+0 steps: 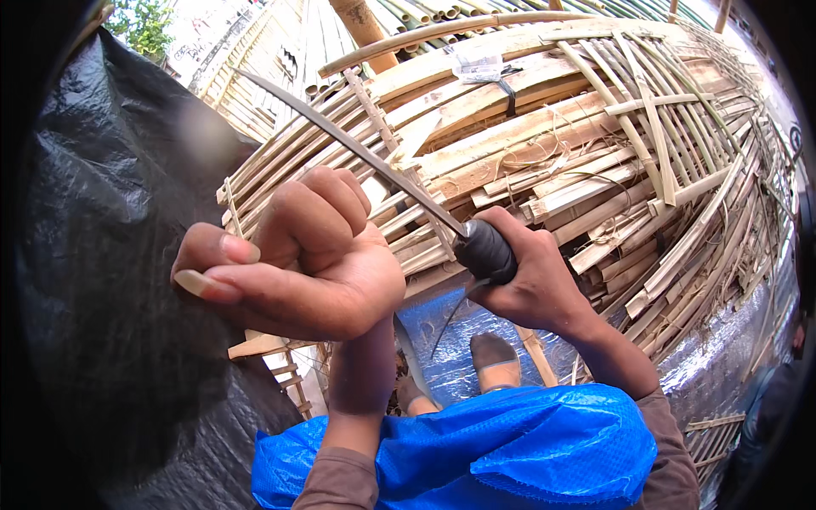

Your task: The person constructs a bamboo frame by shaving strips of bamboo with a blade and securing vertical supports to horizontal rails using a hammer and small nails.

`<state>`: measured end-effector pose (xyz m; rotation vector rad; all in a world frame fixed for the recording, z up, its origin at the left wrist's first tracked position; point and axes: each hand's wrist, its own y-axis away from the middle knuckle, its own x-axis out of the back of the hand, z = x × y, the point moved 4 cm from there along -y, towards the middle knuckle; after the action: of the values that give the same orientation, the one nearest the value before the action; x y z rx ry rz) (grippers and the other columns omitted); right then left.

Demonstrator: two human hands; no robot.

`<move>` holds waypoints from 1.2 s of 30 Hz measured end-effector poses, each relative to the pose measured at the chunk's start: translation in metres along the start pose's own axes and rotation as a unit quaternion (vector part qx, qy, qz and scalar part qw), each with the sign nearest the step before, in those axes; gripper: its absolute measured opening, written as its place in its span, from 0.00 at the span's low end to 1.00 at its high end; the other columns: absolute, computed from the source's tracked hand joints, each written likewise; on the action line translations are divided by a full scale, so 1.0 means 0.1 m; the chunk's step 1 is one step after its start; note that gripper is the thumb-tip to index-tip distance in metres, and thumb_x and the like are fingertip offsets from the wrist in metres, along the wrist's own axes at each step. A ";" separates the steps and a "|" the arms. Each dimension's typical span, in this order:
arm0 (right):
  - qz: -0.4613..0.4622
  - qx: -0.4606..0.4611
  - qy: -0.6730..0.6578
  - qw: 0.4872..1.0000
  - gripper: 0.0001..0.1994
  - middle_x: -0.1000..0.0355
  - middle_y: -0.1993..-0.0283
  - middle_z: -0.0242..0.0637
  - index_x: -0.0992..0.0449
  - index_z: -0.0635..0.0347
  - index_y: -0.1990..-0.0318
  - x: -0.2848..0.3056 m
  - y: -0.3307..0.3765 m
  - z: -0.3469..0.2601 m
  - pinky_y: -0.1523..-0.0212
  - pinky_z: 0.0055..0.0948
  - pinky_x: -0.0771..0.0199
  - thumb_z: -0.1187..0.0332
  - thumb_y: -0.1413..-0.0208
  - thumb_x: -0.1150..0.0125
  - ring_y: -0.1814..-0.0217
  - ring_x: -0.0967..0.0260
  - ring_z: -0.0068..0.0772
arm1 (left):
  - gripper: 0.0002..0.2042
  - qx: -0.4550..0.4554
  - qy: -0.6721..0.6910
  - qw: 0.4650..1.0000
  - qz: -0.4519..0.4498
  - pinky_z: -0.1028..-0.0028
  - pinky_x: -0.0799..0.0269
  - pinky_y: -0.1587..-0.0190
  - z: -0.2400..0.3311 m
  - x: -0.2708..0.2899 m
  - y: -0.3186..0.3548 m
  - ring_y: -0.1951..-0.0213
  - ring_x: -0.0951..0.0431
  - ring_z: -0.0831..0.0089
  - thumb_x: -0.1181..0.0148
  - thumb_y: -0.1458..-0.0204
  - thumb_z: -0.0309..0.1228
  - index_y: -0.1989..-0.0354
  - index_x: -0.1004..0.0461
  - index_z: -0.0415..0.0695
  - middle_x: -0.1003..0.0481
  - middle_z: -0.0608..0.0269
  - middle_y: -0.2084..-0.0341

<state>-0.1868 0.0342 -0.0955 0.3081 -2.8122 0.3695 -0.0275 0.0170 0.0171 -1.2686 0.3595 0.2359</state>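
My right hand (535, 285) grips the black handle of a long knife (486, 248). Its thin, slightly curved blade (340, 136) points up and to the left across a pile of split bamboo strips (544, 144). My left hand (297, 259) is raised close to the camera, left of the knife handle, with its fingers curled into a fist and the thumb laid across. A thin grey sliver (415, 357) runs down from under that hand toward my feet; I cannot tell whether the hand holds it. Another thin sliver (450, 314) curves down from my right hand.
A blue plastic sheet (510, 446) covers my lap, and two sandalled feet (497, 361) rest on a shiny tarp (722, 357) below. Black plastic sheeting (110, 280) fills the left side. Woven bamboo panels (255, 76) lie behind. A person (778, 399) sits at the right edge.
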 end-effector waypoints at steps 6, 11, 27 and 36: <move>-0.001 -0.061 0.035 0.998 0.21 0.23 0.70 0.38 0.26 0.61 0.54 0.01 -0.11 0.27 0.64 0.31 0.25 0.75 0.59 0.28 0.69 0.25 0.26 | 0.14 -0.005 -0.021 1.000 0.016 0.78 0.61 0.87 0.00 0.01 0.00 0.89 0.60 0.83 0.63 0.27 0.48 0.59 0.42 0.52 0.53 0.71 0.92; 0.010 0.037 -0.009 0.999 0.23 0.24 0.70 0.38 0.26 0.60 0.52 0.00 0.03 0.00 0.64 0.30 0.25 0.73 0.59 0.27 0.68 0.24 0.28 | 0.14 -0.004 0.008 1.000 0.019 0.78 0.61 0.87 -0.01 -0.01 0.06 0.89 0.59 0.83 0.64 0.27 0.49 0.59 0.42 0.52 0.54 0.72 0.92; -0.024 -0.019 0.030 0.999 0.24 0.23 0.69 0.43 0.27 0.61 0.51 -0.03 -0.01 0.12 0.63 0.35 0.24 0.72 0.59 0.28 0.67 0.20 0.41 | 0.15 0.006 -0.010 1.000 0.029 0.78 0.61 0.84 0.22 0.01 -0.08 0.86 0.60 0.83 0.65 0.28 0.52 0.57 0.41 0.54 0.54 0.73 0.88; -0.025 -0.025 0.035 0.999 0.23 0.24 0.70 0.42 0.27 0.59 0.51 -0.08 0.05 0.13 0.63 0.35 0.24 0.73 0.59 0.29 0.68 0.22 0.38 | 0.15 0.023 0.014 0.999 -0.041 0.77 0.62 0.82 0.26 0.00 -0.08 0.85 0.58 0.83 0.65 0.28 0.51 0.56 0.38 0.54 0.53 0.74 0.88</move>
<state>-0.1839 0.0364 -0.1107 0.3477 -2.7343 0.2939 -0.0215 0.0394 0.0307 -1.2386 0.3344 0.1404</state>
